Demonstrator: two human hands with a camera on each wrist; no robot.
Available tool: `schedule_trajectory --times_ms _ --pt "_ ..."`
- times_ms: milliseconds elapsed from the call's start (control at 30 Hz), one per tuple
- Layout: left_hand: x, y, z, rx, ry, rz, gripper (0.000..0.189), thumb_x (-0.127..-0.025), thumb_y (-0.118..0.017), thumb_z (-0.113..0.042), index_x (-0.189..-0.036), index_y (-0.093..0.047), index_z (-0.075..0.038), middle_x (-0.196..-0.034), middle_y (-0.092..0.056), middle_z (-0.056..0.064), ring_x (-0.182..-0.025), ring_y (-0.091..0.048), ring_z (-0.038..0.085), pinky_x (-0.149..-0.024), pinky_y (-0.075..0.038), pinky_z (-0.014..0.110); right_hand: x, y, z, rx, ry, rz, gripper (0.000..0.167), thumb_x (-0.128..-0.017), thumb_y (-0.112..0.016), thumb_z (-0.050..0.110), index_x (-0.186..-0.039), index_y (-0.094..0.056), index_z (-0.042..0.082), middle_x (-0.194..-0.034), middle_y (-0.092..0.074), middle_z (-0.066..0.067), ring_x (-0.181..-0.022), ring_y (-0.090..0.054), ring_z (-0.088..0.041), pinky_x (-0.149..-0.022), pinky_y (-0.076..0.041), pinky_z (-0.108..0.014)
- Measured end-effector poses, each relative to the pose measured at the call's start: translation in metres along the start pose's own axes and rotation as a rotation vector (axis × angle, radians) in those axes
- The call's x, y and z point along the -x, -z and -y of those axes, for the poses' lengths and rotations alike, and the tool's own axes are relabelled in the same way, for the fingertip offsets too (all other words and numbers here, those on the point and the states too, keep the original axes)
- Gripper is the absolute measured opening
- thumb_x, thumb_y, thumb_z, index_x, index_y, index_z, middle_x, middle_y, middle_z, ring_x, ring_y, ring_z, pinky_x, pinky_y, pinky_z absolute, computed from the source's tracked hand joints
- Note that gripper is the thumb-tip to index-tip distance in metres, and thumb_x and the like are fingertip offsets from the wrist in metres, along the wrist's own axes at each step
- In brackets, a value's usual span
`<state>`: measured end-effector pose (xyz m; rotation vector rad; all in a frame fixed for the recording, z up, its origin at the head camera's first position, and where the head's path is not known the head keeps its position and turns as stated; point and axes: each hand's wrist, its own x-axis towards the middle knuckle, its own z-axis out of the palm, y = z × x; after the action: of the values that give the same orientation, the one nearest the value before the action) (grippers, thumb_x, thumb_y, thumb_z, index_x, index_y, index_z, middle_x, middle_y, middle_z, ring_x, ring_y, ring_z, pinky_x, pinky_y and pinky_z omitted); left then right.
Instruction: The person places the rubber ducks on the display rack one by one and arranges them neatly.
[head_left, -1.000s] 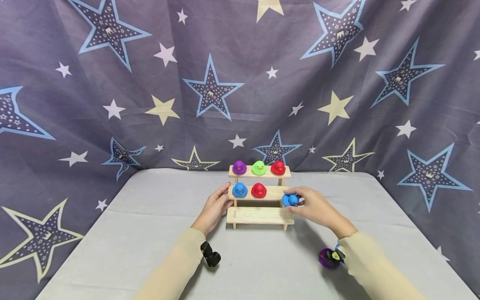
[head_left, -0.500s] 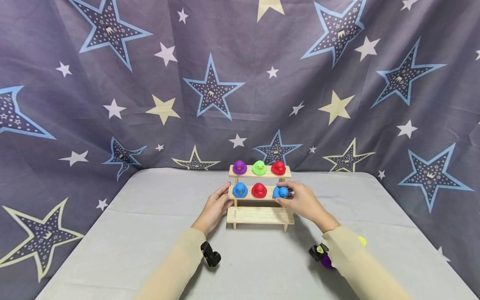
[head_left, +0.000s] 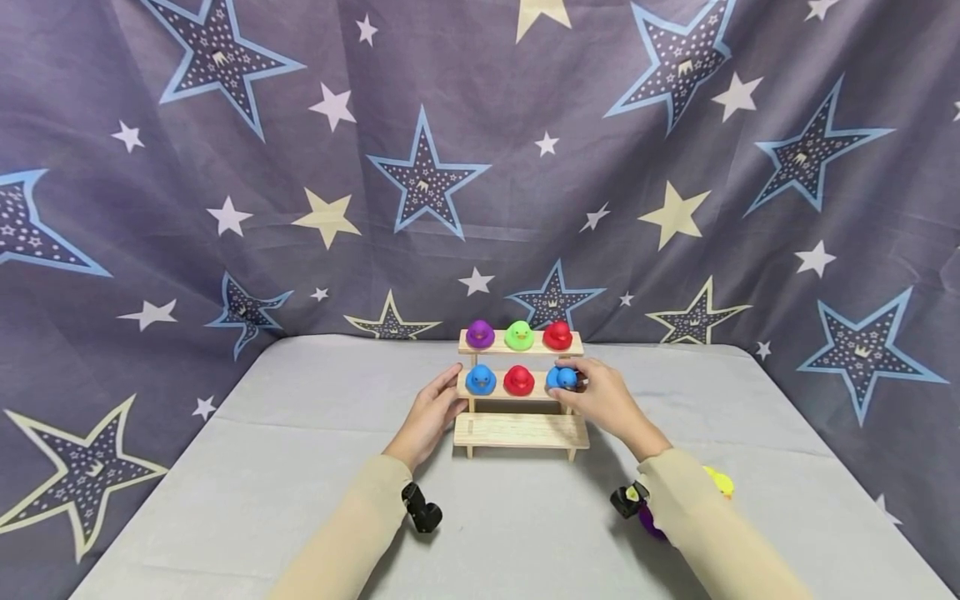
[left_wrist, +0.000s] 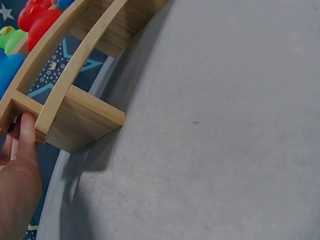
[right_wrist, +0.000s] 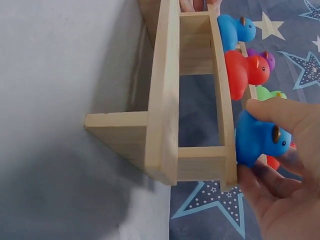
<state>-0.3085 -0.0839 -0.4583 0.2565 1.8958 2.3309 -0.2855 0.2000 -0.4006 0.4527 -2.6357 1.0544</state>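
A three-step wooden stand (head_left: 521, 431) holds rubber ducks on its top and middle steps. My left hand (head_left: 429, 418) holds the stand's left end at the middle step; in the left wrist view its fingers (left_wrist: 27, 132) lie against the wood. At the right end of the middle step, my right hand (head_left: 609, 404) pinches a blue rubber duck (right_wrist: 255, 140) between thumb and fingers. The duck's base is at the board. Beside it sit a red duck (head_left: 519, 381) and another blue duck (head_left: 481, 380).
On the top step stand a purple duck (head_left: 480, 335), a green duck (head_left: 519, 336) and a red duck (head_left: 558, 336). A yellow duck (head_left: 720, 482) and a purple object (head_left: 651, 523) lie on the table, partly hidden by the right sleeve. A starry curtain (head_left: 420, 275) hangs behind.
My right hand has brought the blue duck leftward and up from beyond the stand's right end onto the middle step. The duck has turned slightly in my fingers. My left hand has stayed put.
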Motion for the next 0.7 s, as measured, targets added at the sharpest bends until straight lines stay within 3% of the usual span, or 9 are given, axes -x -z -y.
schedule_trajectory --times_ms 700 --pt "0.0 0.0 0.0 0.017 -0.001 0.003 0.055 -0.103 -0.043 -0.004 -0.156 -0.029 -0.003 -0.151 -0.037 0.019 -0.139 -0.041 0.031 -0.113 -0.042 0.033 0.003 -0.011 -0.003 0.061 -0.043 -0.079 0.055 -0.083 -0.082 0.024 -0.129 -0.065 -0.001 -0.116 -0.065 -0.022 -0.101 -0.062 -0.034 -0.087 -0.057 -0.049"
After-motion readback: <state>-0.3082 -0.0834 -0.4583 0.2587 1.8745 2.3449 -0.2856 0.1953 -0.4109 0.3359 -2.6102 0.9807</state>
